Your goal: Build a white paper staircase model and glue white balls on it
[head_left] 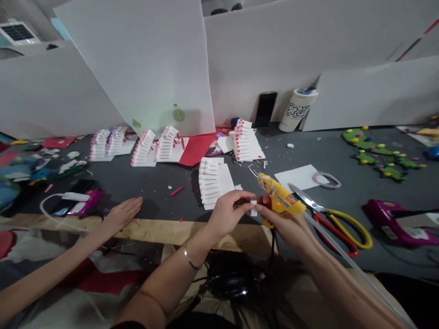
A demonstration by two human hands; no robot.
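Observation:
Over the table's front edge, my left hand (pixel 224 212) pinches a small white piece (pixel 254 208), thumb against fingers. My right hand (pixel 288 228) is closed around a yellow hot glue gun (pixel 283 201), and its fingertips also meet the white piece. The gun's nozzle points up and to the left, and a long translucent glue stick (pixel 353 262) trails from its back. Just beyond my left hand lies a white card with a fan of white strips (pixel 209 185). Part of the gun's handle is hidden by my right hand.
Scissors (pixel 338 224) with red and yellow handles lie right of the gun, near white paper (pixel 297 177). Decorated fan cards (pixel 244 141), a phone (pixel 265 109) and a paper cup (pixel 297 109) are farther back. Another person's hand (pixel 121 214) rests at the left.

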